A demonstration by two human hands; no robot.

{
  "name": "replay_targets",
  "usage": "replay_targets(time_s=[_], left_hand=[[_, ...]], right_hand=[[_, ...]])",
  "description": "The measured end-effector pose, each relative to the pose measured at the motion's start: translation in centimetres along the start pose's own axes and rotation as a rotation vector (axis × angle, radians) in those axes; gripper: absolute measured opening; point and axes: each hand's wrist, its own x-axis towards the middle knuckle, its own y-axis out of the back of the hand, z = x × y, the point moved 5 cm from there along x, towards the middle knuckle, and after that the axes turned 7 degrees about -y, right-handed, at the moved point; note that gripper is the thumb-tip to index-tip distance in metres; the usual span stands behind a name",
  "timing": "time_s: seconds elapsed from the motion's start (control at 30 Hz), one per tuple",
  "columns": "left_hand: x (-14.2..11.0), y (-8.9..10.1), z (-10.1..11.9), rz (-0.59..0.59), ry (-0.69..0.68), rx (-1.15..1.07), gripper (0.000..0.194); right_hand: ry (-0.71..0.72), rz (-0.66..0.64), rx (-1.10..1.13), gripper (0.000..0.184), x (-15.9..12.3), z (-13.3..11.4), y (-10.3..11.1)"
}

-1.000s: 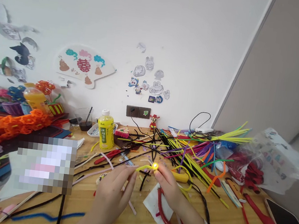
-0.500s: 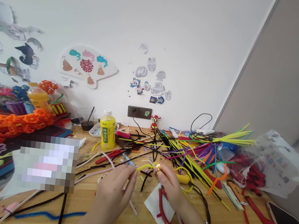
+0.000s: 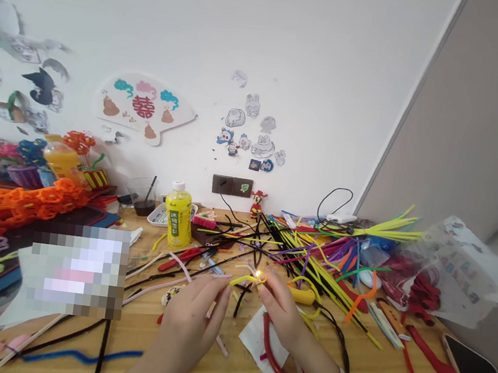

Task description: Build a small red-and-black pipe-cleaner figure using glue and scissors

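Far left, you had orange pipe-cleaner flowers (image 3: 24,204) by the table's edge, then a yellow bottle (image 3: 178,217) toward the back. Your left hand (image 3: 190,318) was closed in a pinch on one end of a yellow pipe cleaner (image 3: 244,280); your right hand (image 3: 281,311) pinched its other end, just beside a small glowing point (image 3: 257,274). Below lay a red pipe cleaner (image 3: 271,352) on white paper (image 3: 255,338). Further right, a heap of coloured pipe cleaners (image 3: 325,262) and a clear plastic bag (image 3: 460,273) crowded the wooden table (image 3: 136,330), beneath a white wall (image 3: 204,36) with paper cut-outs (image 3: 251,132).
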Motion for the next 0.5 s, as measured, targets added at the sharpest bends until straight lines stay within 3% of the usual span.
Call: replay_targets(time_s=[0.5], left_hand=[[0.15, 0.29, 0.04, 0.012, 0.007, 0.016, 0.013]], right_hand=[[0.033, -0.018, -0.04, 0.023, -0.23, -0.47, -0.1]])
